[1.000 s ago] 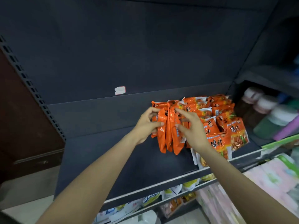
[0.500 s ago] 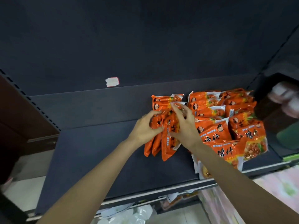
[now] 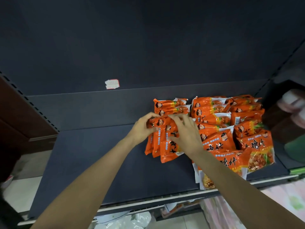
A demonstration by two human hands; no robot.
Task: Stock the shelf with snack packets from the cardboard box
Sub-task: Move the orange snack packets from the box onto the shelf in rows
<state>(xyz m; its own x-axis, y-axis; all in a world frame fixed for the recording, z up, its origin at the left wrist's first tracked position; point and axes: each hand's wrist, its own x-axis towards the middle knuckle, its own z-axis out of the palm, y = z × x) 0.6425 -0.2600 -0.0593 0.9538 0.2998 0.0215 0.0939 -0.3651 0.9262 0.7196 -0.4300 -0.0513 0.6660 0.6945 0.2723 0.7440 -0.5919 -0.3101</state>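
I see a small bunch of orange packets standing on edge on the dark shelf, leaning toward the rows to their right. My left hand grips the bunch's upper left side, its fingers curled over the top edge and the thumb against the near face. My right hand holds the same bunch from the right, fingers spread and bent over the tops, thumb pressing on the front of the nearest packet. The fingertips of the two hands nearly meet above the bunch.

Behind it, two more packets lie stacked against the back panel. Just to the right, touching or nearly so, overlapping rows of the same packets run from the panel to the shelf's front lip, the nearest ones hanging slightly over it.

A small white sticker with a red border is on the back panel, up and left of the packets. Below the shelf I make out white bags and pale pink goods at lower right; blurred jars sit in the next bay on the right.
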